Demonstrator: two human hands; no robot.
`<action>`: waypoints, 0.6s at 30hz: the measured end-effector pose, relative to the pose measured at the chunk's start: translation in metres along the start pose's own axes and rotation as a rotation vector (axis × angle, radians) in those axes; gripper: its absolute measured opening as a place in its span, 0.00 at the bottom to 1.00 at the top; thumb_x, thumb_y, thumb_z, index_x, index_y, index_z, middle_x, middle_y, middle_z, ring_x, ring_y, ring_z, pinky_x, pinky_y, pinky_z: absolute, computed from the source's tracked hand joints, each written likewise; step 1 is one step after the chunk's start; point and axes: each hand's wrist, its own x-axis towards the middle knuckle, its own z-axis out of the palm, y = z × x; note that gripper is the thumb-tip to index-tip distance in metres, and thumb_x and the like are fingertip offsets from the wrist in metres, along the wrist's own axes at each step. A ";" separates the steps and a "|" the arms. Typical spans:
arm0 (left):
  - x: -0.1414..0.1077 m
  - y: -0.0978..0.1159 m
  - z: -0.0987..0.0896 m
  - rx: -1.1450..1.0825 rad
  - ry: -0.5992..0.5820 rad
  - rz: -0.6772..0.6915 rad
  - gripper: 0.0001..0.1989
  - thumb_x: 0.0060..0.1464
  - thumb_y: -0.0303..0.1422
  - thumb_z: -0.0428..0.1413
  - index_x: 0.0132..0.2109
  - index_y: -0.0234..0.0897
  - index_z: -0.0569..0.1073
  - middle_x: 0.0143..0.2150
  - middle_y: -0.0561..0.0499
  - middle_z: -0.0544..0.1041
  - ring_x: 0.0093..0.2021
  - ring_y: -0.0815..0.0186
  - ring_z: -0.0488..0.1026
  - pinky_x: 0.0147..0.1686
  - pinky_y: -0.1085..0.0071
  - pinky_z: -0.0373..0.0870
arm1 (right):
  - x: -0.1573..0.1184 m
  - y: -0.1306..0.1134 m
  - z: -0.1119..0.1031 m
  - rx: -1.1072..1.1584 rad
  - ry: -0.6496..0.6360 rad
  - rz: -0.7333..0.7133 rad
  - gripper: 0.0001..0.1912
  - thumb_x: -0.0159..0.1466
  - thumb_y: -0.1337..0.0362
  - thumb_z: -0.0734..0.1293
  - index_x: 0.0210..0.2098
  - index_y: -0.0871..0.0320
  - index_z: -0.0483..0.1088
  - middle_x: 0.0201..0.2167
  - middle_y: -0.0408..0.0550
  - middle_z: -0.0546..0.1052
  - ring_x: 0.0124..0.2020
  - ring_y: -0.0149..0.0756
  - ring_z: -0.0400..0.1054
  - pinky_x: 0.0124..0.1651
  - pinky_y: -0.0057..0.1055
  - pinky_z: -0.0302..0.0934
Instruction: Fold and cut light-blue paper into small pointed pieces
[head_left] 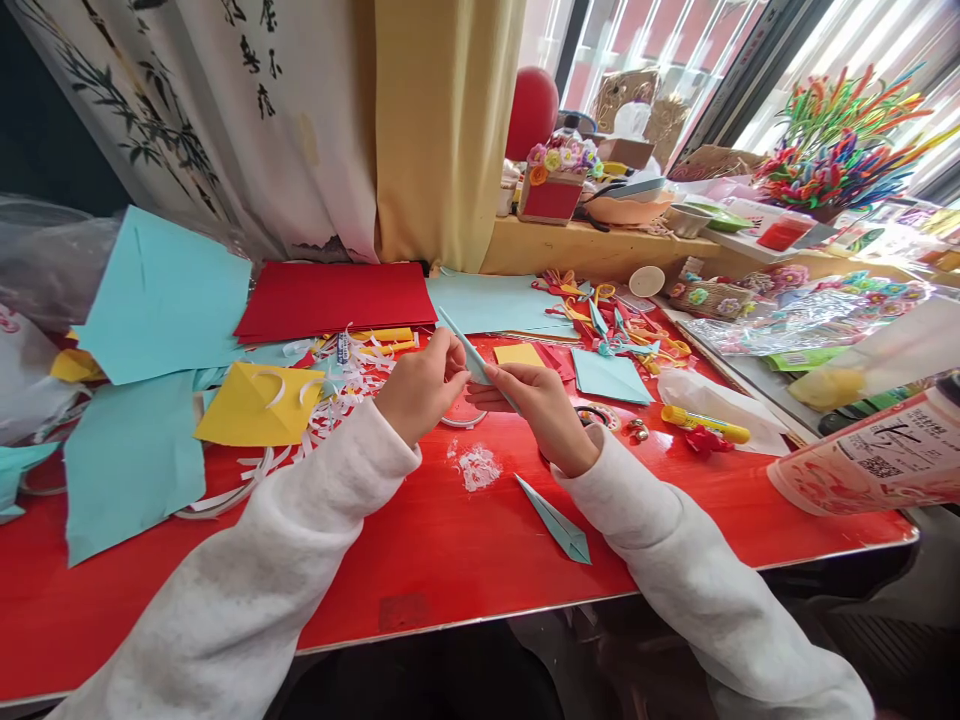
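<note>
Above the red table (420, 540), a narrow strip of folded light blue paper (463, 338) slants between my two hands. My right hand (544, 405) pinches its lower part between thumb and fingers. Curled fingers of my left hand (424, 388) close on the paper's edge; their tips are partly hidden. On the tabletop beneath lies a small heap of white scraps (478, 467). A pointed folded blue paper piece (555, 520) rests near the front edge, beside my right forearm.
Blue sheets (135, 460), a yellow folded paper (259, 403) and a red paper stack (337, 300) lie left and behind. To the right are square blue papers (611, 376), a yellow glue stick (705, 424) and a large cup (870, 455) leaning over the edge.
</note>
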 end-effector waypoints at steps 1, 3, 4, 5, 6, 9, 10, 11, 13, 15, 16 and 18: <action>0.000 0.001 0.000 -0.010 -0.008 0.000 0.07 0.46 0.27 0.53 0.31 0.38 0.59 0.27 0.56 0.68 0.28 0.70 0.68 0.29 0.75 0.62 | 0.000 0.000 0.000 0.003 -0.001 -0.002 0.15 0.57 0.56 0.65 0.33 0.64 0.71 0.27 0.51 0.76 0.32 0.35 0.73 0.42 0.36 0.68; 0.000 0.002 -0.001 -0.014 -0.022 0.005 0.08 0.46 0.28 0.54 0.31 0.38 0.60 0.27 0.56 0.68 0.28 0.70 0.68 0.29 0.75 0.62 | -0.001 0.000 -0.001 0.004 -0.013 -0.011 0.15 0.56 0.56 0.65 0.32 0.64 0.71 0.28 0.51 0.76 0.32 0.34 0.73 0.43 0.36 0.68; 0.000 0.003 -0.001 -0.004 -0.024 0.009 0.09 0.46 0.28 0.55 0.30 0.38 0.60 0.27 0.56 0.68 0.27 0.71 0.67 0.28 0.75 0.61 | -0.001 0.000 -0.001 0.004 -0.025 -0.020 0.16 0.56 0.55 0.65 0.32 0.64 0.72 0.28 0.51 0.76 0.33 0.35 0.73 0.44 0.36 0.67; 0.000 0.003 -0.001 0.013 -0.021 0.012 0.09 0.45 0.27 0.55 0.30 0.37 0.59 0.26 0.56 0.68 0.26 0.71 0.67 0.27 0.75 0.60 | -0.002 0.000 0.000 0.004 -0.040 -0.031 0.17 0.56 0.55 0.64 0.33 0.64 0.72 0.29 0.51 0.76 0.33 0.35 0.73 0.44 0.37 0.67; 0.000 0.003 -0.001 0.032 -0.012 0.014 0.10 0.45 0.27 0.55 0.29 0.37 0.59 0.25 0.57 0.67 0.25 0.71 0.66 0.27 0.75 0.59 | -0.002 -0.001 0.000 0.005 -0.055 -0.044 0.17 0.56 0.54 0.64 0.34 0.64 0.72 0.30 0.52 0.76 0.34 0.35 0.73 0.44 0.37 0.67; 0.002 0.001 0.001 0.069 0.023 0.004 0.11 0.44 0.25 0.56 0.29 0.38 0.59 0.25 0.57 0.66 0.23 0.72 0.64 0.25 0.76 0.57 | -0.004 -0.002 0.001 0.002 -0.095 -0.065 0.18 0.57 0.54 0.63 0.36 0.65 0.72 0.31 0.52 0.76 0.35 0.36 0.73 0.44 0.38 0.67; 0.002 0.000 0.001 0.070 0.036 -0.003 0.11 0.43 0.25 0.56 0.29 0.38 0.59 0.25 0.57 0.66 0.23 0.72 0.64 0.25 0.76 0.57 | -0.005 -0.002 0.001 -0.001 -0.103 -0.067 0.19 0.57 0.54 0.63 0.36 0.65 0.72 0.31 0.52 0.76 0.34 0.35 0.73 0.44 0.38 0.67; 0.002 -0.001 0.001 0.065 0.050 -0.014 0.11 0.43 0.26 0.56 0.30 0.38 0.59 0.25 0.57 0.67 0.24 0.72 0.64 0.26 0.75 0.58 | -0.006 -0.003 0.001 -0.004 -0.110 -0.068 0.19 0.57 0.54 0.63 0.36 0.65 0.72 0.31 0.52 0.76 0.34 0.35 0.73 0.43 0.38 0.67; 0.002 -0.003 -0.001 0.047 0.067 -0.045 0.11 0.43 0.29 0.57 0.33 0.37 0.61 0.27 0.56 0.69 0.26 0.71 0.66 0.27 0.74 0.60 | -0.006 -0.004 0.000 -0.013 -0.118 -0.066 0.19 0.58 0.54 0.62 0.36 0.64 0.71 0.30 0.52 0.77 0.34 0.35 0.73 0.43 0.37 0.67; 0.002 -0.005 -0.005 -0.006 0.021 -0.068 0.11 0.45 0.34 0.57 0.35 0.37 0.65 0.28 0.55 0.71 0.28 0.70 0.68 0.30 0.73 0.61 | -0.007 -0.005 -0.001 -0.030 -0.116 -0.067 0.18 0.58 0.54 0.62 0.36 0.64 0.71 0.30 0.52 0.77 0.33 0.36 0.73 0.43 0.37 0.67; 0.002 -0.005 -0.008 -0.049 -0.024 -0.074 0.10 0.46 0.36 0.56 0.34 0.37 0.67 0.29 0.54 0.72 0.30 0.69 0.68 0.31 0.73 0.62 | -0.006 -0.005 -0.002 -0.049 -0.106 -0.078 0.18 0.58 0.54 0.62 0.36 0.64 0.71 0.30 0.52 0.77 0.33 0.36 0.73 0.42 0.38 0.67; 0.003 -0.003 -0.014 -0.158 -0.120 -0.079 0.10 0.49 0.39 0.53 0.32 0.36 0.71 0.30 0.53 0.74 0.32 0.68 0.69 0.34 0.72 0.63 | -0.006 -0.005 -0.003 -0.098 -0.071 -0.118 0.18 0.57 0.54 0.63 0.35 0.64 0.71 0.29 0.52 0.77 0.32 0.36 0.73 0.40 0.37 0.68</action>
